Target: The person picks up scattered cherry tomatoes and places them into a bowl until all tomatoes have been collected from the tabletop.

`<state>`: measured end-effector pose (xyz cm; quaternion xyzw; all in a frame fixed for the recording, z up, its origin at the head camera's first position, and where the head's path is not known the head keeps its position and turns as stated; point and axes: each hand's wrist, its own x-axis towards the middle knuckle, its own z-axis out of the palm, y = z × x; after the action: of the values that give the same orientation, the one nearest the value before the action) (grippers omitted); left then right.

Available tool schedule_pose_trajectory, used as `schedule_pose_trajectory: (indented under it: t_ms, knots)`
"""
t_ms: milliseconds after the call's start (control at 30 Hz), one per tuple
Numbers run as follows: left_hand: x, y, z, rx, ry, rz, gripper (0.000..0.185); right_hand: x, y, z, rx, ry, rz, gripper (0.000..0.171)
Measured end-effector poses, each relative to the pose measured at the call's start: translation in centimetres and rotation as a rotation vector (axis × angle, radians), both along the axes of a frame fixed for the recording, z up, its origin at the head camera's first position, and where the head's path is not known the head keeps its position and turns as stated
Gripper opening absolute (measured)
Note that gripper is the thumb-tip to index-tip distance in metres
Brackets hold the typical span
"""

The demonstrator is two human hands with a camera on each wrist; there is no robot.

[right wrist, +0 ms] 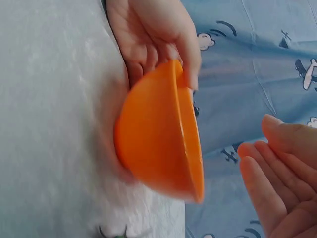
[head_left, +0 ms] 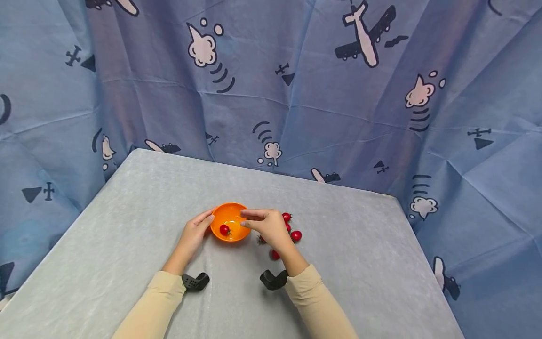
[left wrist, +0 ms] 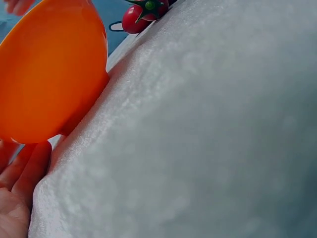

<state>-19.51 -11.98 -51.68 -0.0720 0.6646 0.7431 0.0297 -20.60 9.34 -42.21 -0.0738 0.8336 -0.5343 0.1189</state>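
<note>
A small orange bowl [head_left: 235,214] stands on the grey table, with one cherry tomato [head_left: 224,230] inside it. My left hand [head_left: 202,225] grips the bowl's left side, thumb [right wrist: 190,59] lying along the rim and fingers [left wrist: 20,181] against the wall of the bowl [left wrist: 49,74]. My right hand [head_left: 251,221] hovers over the bowl's right rim with straight, empty fingers [right wrist: 277,168] beside the bowl [right wrist: 158,148]. Several more cherry tomatoes [head_left: 296,235] lie on the table just right of the bowl, partly hidden behind my right hand. One tomato [left wrist: 141,15] shows past the bowl.
The table [head_left: 360,245] is covered in grey cloth and ends near a blue curtain [head_left: 322,94] printed with planes and clouds at the back and sides. Black wrist camera mounts [head_left: 195,281] sit under both forearms.
</note>
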Motion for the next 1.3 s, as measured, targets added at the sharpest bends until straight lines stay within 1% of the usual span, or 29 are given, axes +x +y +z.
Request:
schedule_pose_trajectory:
  t_ms: [167,233,433,567,800,1067,1300]
  knots:
    - [-0.1,0.0,0.0,-0.025,-0.012,-0.001,0.043,0.1,1.5,0.4,-0.054,0.004,-0.029,0.028]
    - [-0.1,0.1,0.0,-0.032,-0.012,-0.01,0.044,0.2,2.1,0.4,-0.063,0.014,-0.056,0.027]
    - [-0.2,0.2,-0.1,-0.044,-0.01,-0.021,0.045,0.2,3.9,0.1,-0.076,0.029,-0.123,0.027]
    - [-0.1,0.3,0.0,-0.048,-0.006,-0.009,0.045,0.2,5.4,-0.3,-0.076,0.02,-0.17,0.028]
    - [0.1,0.4,0.3,-0.017,0.006,-0.012,0.043,0.6,8.6,-0.7,-0.072,0.001,-0.252,0.031]
    - [0.2,0.2,0.6,-0.026,-0.011,-0.004,0.043,1.0,10.7,-0.7,-0.039,0.007,-0.299,0.033]
    - [0.2,0.1,0.4,-0.014,-0.012,-0.001,0.044,0.8,11.5,-1.0,-0.06,0.01,-0.3,0.035]
